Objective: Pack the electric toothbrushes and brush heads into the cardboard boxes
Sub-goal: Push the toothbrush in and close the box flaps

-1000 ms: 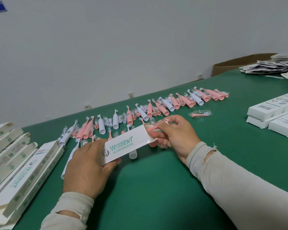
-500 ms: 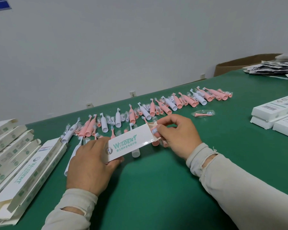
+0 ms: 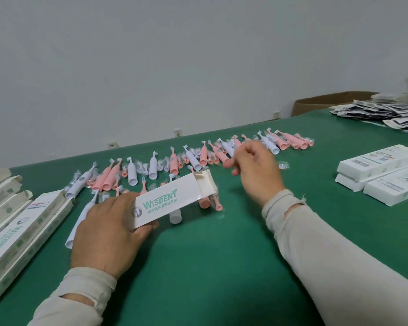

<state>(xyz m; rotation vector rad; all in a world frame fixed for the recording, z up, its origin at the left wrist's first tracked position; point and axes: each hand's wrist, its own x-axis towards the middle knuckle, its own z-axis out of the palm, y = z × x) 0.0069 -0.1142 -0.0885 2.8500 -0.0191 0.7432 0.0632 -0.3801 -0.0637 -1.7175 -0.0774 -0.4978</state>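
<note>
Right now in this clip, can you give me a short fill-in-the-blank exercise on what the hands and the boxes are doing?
1. The open WISDENT box is gripped by the ____ hand.
2. The end flaps of that box, on the side nearer the right hand, are ____.
3. The table is covered in a ____ surface.
4. The toothbrushes lying in the row are white or ____.

Missing words: left; open; green; pink

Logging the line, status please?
Left grip holds box, flap open. Right grip empty, lifted over toothbrush row. Nothing blocking.
</note>
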